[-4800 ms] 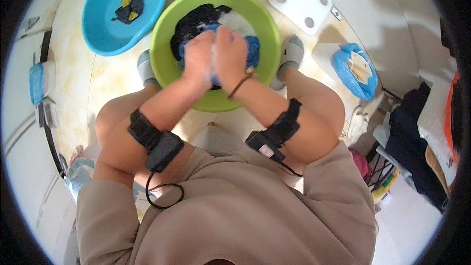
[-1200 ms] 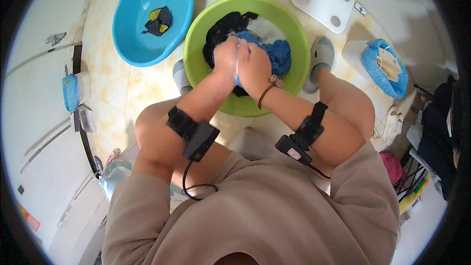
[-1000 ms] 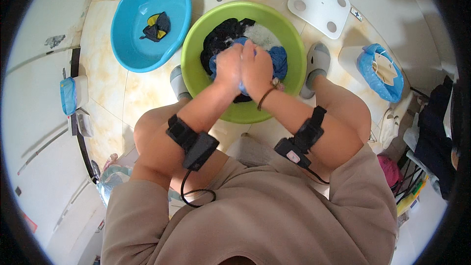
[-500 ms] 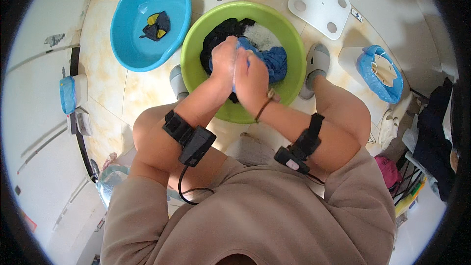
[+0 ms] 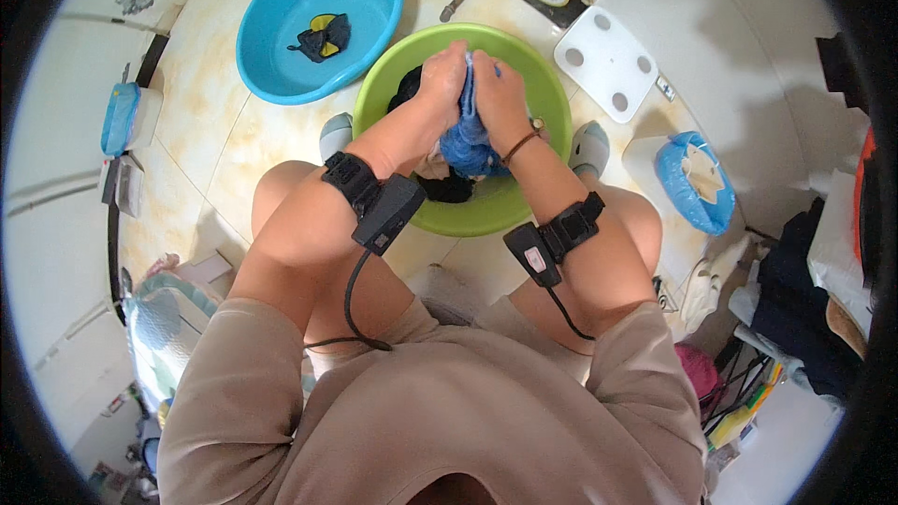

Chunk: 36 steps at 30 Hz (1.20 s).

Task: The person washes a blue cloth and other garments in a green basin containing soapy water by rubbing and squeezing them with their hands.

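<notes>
Both my hands grip a wet blue cloth garment (image 5: 466, 142) over a green basin (image 5: 505, 215). My left hand (image 5: 445, 82) is closed on its left side, and my right hand (image 5: 499, 93) is closed on its right side, close together. The cloth hangs bunched between them, its lower part down in the basin. Dark clothes (image 5: 447, 189) lie in the basin beneath and to the left, partly hidden by my arms. Each forearm wears a black strapped device with a cable.
A blue basin (image 5: 257, 47) with a small black and yellow cloth (image 5: 323, 37) stands at the far left. A white scale (image 5: 606, 64) lies at the far right. A bin with a blue bag (image 5: 692, 182) stands to the right. My slippered feet flank the green basin.
My hands have moved up and slightly apart, from pressed together to gripping the blue garment, which now hangs stretched below them. The whole view has shifted slightly.
</notes>
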Available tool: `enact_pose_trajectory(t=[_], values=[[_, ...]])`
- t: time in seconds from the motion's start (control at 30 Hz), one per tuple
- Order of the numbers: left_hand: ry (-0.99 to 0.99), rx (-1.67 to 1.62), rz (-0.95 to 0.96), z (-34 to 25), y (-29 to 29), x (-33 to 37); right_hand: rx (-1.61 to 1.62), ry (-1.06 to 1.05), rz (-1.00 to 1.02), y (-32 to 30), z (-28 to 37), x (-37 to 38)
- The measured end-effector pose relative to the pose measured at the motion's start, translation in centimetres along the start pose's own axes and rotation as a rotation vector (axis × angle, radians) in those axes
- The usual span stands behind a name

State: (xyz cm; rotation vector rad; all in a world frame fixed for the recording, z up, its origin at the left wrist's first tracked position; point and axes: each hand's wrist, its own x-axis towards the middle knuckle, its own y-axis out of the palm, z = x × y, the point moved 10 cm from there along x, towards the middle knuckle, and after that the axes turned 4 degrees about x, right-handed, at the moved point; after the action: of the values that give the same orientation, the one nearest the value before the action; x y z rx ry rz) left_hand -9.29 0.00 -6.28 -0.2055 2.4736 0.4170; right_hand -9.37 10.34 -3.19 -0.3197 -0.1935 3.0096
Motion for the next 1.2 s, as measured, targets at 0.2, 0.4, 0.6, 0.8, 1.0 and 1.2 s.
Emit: enact_pose_trajectory(t=[0.2,0.4,0.6,0.8,1.0,1.2], values=[[-0.066,-0.092,0.055,0.7,-2.0,-2.6,0.127,0.122,-0.211,-6.7,-5.7,-1.1],[-0.021,-0.153,0.216,1.5,-2.7,-4.8,0.213,0.235,0.0,-6.6,-5.8,-4.8],[-0.131,-0.175,0.177,4.5,-1.3,-8.9,-0.054,0.309,0.138,-5.1,-6.5,-10.3],[-0.072,-0.286,0.266,5.0,-1.2,-9.9,0.03,0.475,0.164,-3.4,-8.5,-11.8],[-0.11,-0.391,0.366,3.2,0.0,-11.3,0.053,0.611,0.297,-1.0,-8.9,-10.6],[-0.066,-0.443,0.426,1.2,1.4,-11.5,0.093,0.749,0.487,-1.9,-11.9,-6.6]])
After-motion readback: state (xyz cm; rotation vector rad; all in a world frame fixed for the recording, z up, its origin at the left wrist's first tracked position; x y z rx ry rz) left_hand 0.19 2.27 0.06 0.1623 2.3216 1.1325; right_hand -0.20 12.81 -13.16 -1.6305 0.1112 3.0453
